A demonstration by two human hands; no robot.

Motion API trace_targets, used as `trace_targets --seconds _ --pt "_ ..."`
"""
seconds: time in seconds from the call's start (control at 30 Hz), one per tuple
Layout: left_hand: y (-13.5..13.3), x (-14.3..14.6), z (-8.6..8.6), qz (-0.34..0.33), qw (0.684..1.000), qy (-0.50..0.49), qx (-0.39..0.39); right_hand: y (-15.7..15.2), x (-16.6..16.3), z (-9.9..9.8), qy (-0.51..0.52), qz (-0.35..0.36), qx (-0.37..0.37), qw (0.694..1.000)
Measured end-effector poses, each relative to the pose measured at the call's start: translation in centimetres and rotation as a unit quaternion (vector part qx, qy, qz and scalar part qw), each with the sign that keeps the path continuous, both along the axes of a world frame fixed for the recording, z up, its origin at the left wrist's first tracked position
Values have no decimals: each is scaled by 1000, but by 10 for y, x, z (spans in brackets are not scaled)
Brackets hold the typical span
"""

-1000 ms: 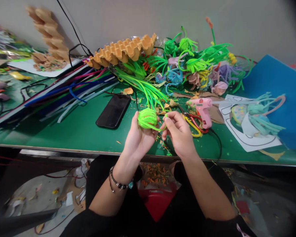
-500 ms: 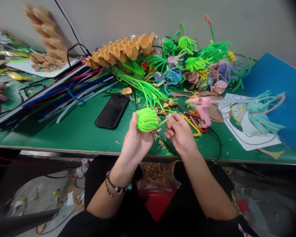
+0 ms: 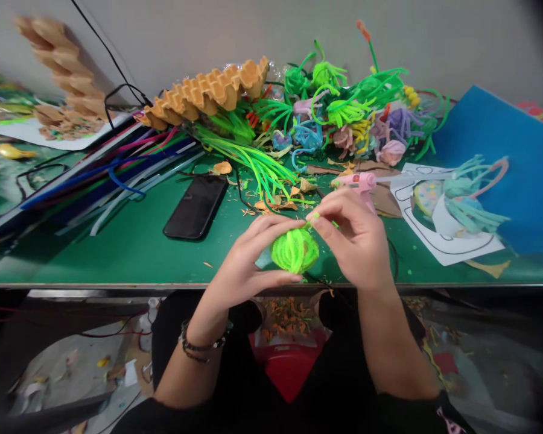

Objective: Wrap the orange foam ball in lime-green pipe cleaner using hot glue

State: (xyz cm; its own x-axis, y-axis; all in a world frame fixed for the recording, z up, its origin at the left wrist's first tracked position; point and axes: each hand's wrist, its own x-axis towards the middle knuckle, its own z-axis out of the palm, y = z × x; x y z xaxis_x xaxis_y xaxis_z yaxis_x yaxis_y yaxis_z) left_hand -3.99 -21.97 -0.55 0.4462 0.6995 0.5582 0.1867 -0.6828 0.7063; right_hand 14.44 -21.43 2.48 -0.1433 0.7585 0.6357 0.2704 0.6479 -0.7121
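Note:
A bright green ball wound from pipe cleaners (image 3: 295, 251) is held above the front edge of the green table. My left hand (image 3: 248, 259) grips it from the left, fingers across its top and thumb beneath. At the ball's upper right, my right hand (image 3: 355, 238) pinches the loose end of a green pipe cleaner (image 3: 315, 216) between thumb and index finger. Behind the right hand lies a pink glue gun (image 3: 362, 181), partly covered by it. Loose green pipe cleaners (image 3: 257, 163) stretch over the table beyond the ball.
A black phone (image 3: 196, 207) lies left of the hands. Farther back are a cardboard egg tray (image 3: 208, 93) and a heap of pipe-cleaner shapes (image 3: 344, 111). On the right, a blue sheet (image 3: 479, 138) and white paper with drawn lines (image 3: 470, 250) lie on the table (image 3: 117, 259).
The ball has moved down and right and been turned in my left hand, whose fingers now lie over its top. My right hand has come in close against the ball with the pipe cleaner end.

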Motion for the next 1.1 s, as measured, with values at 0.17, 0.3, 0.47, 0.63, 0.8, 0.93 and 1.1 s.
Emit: trace_targets --seconds 0.17,0.3,0.47,0.63,0.8,0.93,1.1 --pt "-4 0 3 50 997 25 50 -9 1 6 -64 16 59 996" --pt "-4 -2 2 66 997 7 36 -10 3 6 -85 44 52 994" --pt "-4 -2 1 100 994 -43 14 -8 1 1 -94 70 80 990" --pt "-6 -1 1 125 989 -76 31 -9 -3 -5 -76 71 102 989" --pt "-6 -1 -2 140 985 -63 75 -10 -6 -8 -73 62 131 987" --pt "-4 -1 -4 160 980 -53 105 -13 -7 -5 -96 46 137 985" --pt "-2 -1 -3 113 988 -86 60 -14 -12 -7 33 75 40 996"
